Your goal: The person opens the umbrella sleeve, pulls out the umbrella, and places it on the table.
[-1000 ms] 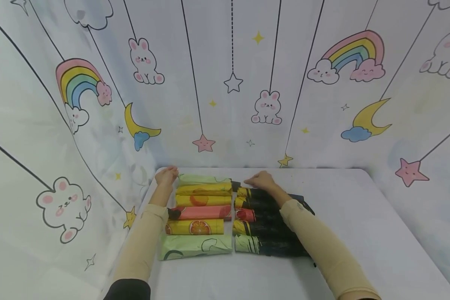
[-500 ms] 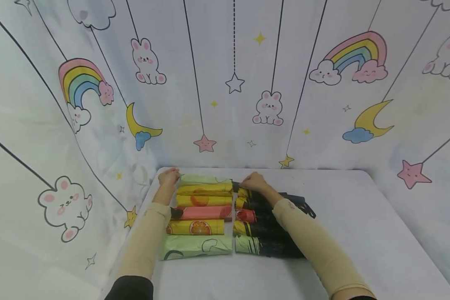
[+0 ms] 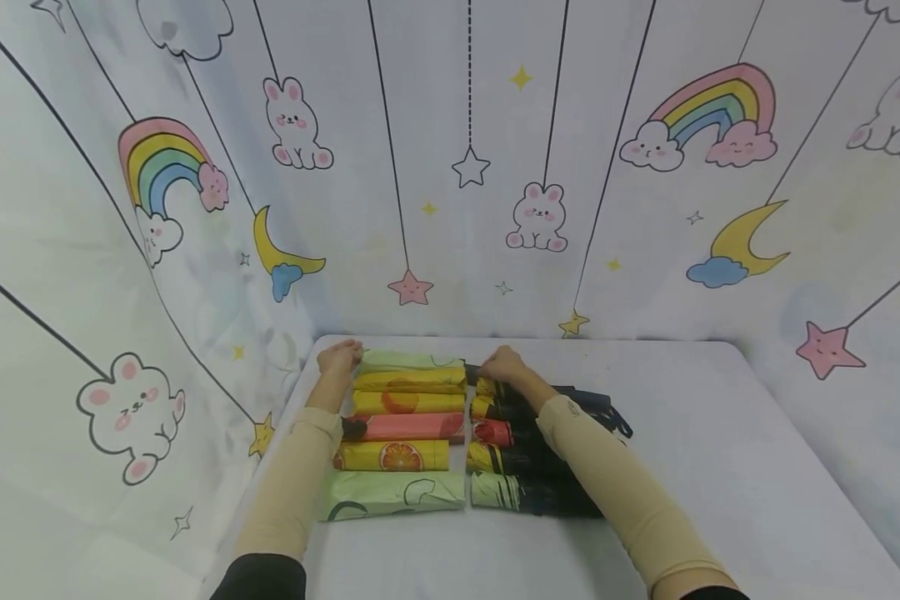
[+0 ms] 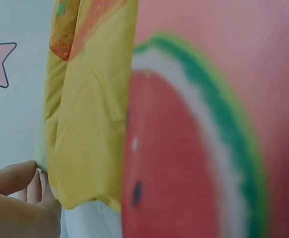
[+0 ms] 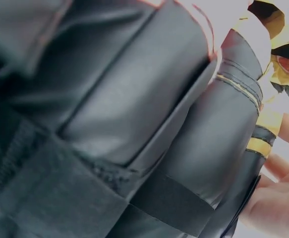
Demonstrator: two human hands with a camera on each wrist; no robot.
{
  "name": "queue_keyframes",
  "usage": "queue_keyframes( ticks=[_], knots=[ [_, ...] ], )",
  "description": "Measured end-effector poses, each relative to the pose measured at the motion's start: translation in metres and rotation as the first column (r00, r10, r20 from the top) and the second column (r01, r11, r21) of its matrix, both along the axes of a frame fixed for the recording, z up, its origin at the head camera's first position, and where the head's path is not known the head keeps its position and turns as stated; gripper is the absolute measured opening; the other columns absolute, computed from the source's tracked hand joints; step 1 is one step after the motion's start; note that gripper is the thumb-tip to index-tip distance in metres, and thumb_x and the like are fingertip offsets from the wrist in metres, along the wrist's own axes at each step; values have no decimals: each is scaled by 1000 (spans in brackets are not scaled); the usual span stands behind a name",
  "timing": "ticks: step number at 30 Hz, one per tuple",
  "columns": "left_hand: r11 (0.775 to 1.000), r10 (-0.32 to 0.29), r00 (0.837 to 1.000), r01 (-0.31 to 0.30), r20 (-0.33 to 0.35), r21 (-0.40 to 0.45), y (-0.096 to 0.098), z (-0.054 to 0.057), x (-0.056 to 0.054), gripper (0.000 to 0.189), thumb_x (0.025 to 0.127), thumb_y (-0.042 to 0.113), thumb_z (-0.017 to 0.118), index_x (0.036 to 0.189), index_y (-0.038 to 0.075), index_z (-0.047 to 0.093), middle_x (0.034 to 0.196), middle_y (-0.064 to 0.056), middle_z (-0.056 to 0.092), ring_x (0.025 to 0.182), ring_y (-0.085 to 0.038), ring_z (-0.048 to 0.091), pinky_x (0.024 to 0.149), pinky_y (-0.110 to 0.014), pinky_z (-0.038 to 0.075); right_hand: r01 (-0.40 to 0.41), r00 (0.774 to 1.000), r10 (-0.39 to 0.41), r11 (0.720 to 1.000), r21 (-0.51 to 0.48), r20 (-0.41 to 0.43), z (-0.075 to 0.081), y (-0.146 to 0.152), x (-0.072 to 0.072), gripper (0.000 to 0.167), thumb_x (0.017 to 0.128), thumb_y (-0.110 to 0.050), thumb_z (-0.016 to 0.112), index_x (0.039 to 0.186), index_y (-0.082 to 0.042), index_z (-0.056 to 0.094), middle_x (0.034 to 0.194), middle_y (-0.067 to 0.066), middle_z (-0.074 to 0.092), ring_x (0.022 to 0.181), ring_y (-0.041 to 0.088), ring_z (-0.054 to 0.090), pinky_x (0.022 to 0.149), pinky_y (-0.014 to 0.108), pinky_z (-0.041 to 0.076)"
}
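In the head view two side-by-side columns of rolled bundles, which look like folded umbrellas, lie on the table. The left column is fruit-printed, with the farthest pale green bundle (image 3: 408, 360) at the back. My left hand (image 3: 337, 358) pinches that bundle's left end; the left wrist view shows thumb and fingers at its green edge, beside a yellow bundle (image 4: 92, 114) and a watermelon-printed one (image 4: 184, 134). My right hand (image 3: 506, 367) holds the black piece at its right end. Black rolls (image 5: 213, 129) with straps fill the right wrist view; fingertips there are partly hidden.
Nearer lie a red bundle (image 3: 405, 427), an orange-printed yellow one (image 3: 401, 456) and a large pale green one (image 3: 397, 494). Black-ended rolls (image 3: 547, 496) fill the right column, with a dark cord (image 3: 618, 423) beyond the right forearm. A cartoon-printed curtain (image 3: 450, 108) rises behind the table.
My right hand has moved left, from above the right column onto the black end of the farthest bundle. My left hand stays at the same left end.
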State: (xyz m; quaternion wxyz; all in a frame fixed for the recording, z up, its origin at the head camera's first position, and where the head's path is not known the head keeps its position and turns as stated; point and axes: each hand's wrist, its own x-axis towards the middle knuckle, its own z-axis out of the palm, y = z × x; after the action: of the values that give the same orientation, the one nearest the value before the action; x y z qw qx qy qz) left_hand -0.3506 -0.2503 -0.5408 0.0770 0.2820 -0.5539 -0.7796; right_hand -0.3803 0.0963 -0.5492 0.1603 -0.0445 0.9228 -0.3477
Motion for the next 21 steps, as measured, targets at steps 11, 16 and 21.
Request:
queue_keyframes(
  ticks=[11,16,21],
  knots=[
    [998,40,998,-37,42,-55,-3,-7,-2,43,94,-16,62,136,-6,64,131,-20,69,120,-23,70,88,-21,60,-57,996,69,983,-173,60,1,4,-6,40,104,-21,65,126,13,67,122,23,69,106,28,67,96,42,58],
    [998,45,997,-42,64,-41,-7,-9,0,47,93,-17,63,139,-6,62,136,-20,66,122,-23,69,92,-22,59,-5,992,48,938,-348,116,4,1,-5,51,108,-20,59,147,12,49,146,28,56,133,38,58,108,47,54],
    [999,30,997,-27,72,-44,-11,-10,1,46,95,-15,63,140,-5,61,139,-21,65,126,-24,66,96,-24,58,99,985,-18,870,-483,169,1,-1,-7,52,107,-15,61,147,14,47,143,32,57,128,40,62,101,43,58]
  ],
)
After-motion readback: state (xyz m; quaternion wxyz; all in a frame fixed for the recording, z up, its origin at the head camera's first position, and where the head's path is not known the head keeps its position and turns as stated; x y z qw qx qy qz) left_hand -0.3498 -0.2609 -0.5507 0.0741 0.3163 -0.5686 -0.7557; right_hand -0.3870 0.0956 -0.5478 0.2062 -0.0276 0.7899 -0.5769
